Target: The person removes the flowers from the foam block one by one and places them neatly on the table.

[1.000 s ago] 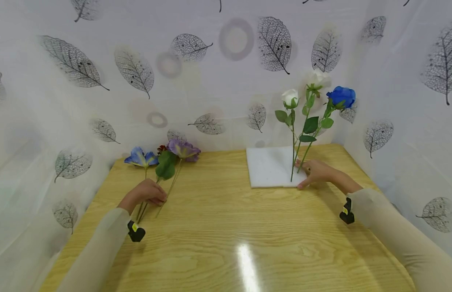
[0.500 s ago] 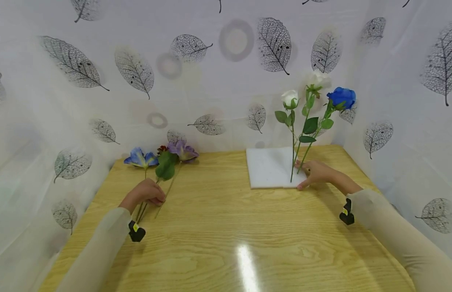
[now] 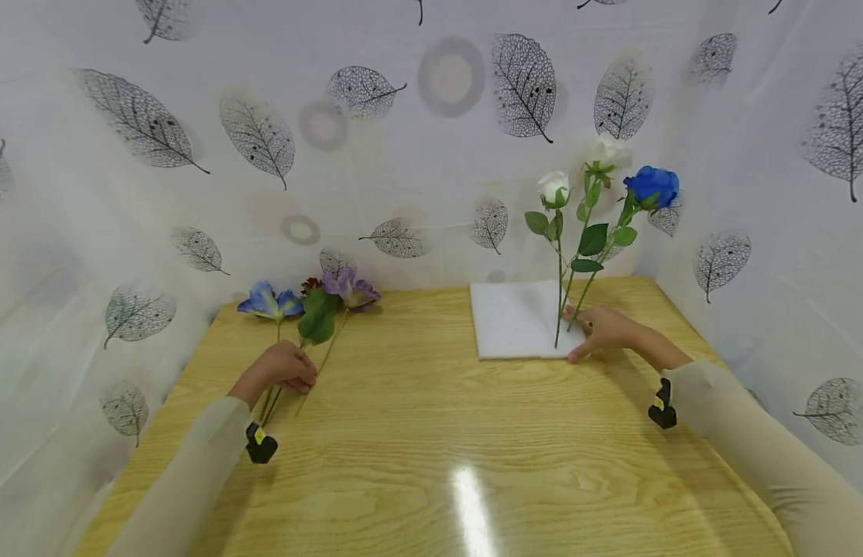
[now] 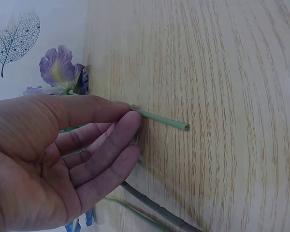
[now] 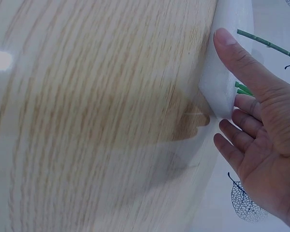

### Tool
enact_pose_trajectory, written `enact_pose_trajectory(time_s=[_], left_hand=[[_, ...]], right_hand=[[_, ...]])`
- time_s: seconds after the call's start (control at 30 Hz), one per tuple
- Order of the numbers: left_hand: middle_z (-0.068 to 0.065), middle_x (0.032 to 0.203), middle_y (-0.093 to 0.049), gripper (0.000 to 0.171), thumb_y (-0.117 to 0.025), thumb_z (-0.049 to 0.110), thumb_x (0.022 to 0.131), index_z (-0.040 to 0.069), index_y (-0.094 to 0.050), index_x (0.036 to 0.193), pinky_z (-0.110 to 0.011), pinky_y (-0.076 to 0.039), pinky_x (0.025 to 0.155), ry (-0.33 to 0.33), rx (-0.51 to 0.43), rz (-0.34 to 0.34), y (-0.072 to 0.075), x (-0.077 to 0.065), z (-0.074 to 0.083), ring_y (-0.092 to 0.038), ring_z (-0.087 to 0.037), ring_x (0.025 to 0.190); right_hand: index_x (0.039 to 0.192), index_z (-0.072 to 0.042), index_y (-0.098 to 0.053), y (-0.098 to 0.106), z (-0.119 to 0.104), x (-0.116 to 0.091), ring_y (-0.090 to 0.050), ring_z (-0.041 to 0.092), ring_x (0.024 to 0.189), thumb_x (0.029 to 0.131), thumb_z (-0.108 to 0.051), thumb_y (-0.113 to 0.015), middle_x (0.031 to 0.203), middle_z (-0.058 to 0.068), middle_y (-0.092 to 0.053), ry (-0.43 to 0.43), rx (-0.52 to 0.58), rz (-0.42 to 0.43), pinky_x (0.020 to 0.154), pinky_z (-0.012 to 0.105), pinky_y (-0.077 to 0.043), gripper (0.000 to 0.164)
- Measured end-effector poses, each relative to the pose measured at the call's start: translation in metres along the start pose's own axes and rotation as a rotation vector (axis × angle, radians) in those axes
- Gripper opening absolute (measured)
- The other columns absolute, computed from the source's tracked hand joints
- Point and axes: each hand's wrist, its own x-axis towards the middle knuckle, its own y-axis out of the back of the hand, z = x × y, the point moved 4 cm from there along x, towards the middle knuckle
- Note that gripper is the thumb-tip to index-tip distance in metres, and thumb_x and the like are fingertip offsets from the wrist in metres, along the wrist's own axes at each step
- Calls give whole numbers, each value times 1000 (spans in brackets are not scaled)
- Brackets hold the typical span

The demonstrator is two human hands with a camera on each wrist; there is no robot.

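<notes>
Across wide tabletop [image 3: 403, 433], left hand [image 3: 281, 365] pinching stem [image 4: 162, 120], right hand [image 3: 605, 327] spread at edge of foam [image 3: 513, 319]

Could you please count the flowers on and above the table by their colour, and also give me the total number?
White flowers: 2
Blue flowers: 2
Purple flower: 1
Red flower, partly hidden: 1
Total: 6
</notes>
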Motion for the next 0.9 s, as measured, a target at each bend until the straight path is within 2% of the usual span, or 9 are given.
enact_pose_trajectory(time_s=[0.33,0.5,0.6,0.67,0.73,0.83,0.9], left_hand=[[-10,87,-76,24,-72,2,90,-12,-70,109,-38,-64,73,-21,2,-13,1,-4,3,-73,-15,72],[-8,86,-75,28,-70,6,89,-11,-71,111,-35,-60,68,-75,79,5,3,-6,11,-66,-12,70],[-7,85,-73,33,-67,6,88,-10,-70,116,-33,-57,65,-92,116,11,5,-3,14,-60,-12,67],[-13,91,-73,36,-66,7,89,-10,-68,120,-35,-58,67,-99,121,6,6,-1,17,-60,-13,69],[-18,99,-74,37,-67,10,93,-10,-66,124,-38,-62,74,-102,111,-4,5,1,21,-67,-16,75],[-22,108,-74,39,-68,14,96,-10,-65,127,-42,-63,84,-107,94,-8,4,2,30,-73,-23,87],[-23,109,-74,40,-67,15,98,-10,-63,129,-44,-62,88,-123,78,-15,1,3,37,-73,-28,94]], right_hand=[[133,13,-59,0,-1,0,-44,54,135,69,-44,-94,151,29,-41,4,1,1,92,45,-48,92],[134,12,-58,0,1,0,-44,54,135,70,-44,-93,151,29,-41,3,1,-3,98,53,-49,92],[130,11,-61,0,3,1,-45,54,135,69,-45,-93,152,28,-41,-4,-3,-3,93,46,-49,89],[126,10,-64,-1,4,1,-50,51,132,69,-45,-93,151,28,-41,-6,-1,-4,86,39,-47,84],[117,8,-68,-1,5,1,-60,44,121,69,-45,-93,151,28,-42,-6,2,-2,78,34,-43,75],[102,3,-71,-1,6,2,-61,32,102,68,-44,-94,150,28,-42,-7,10,-4,70,30,-36,62],[100,2,-71,0,5,1,-62,36,107,68,-44,-94,150,28,-43,-3,9,0,70,30,-36,60]])
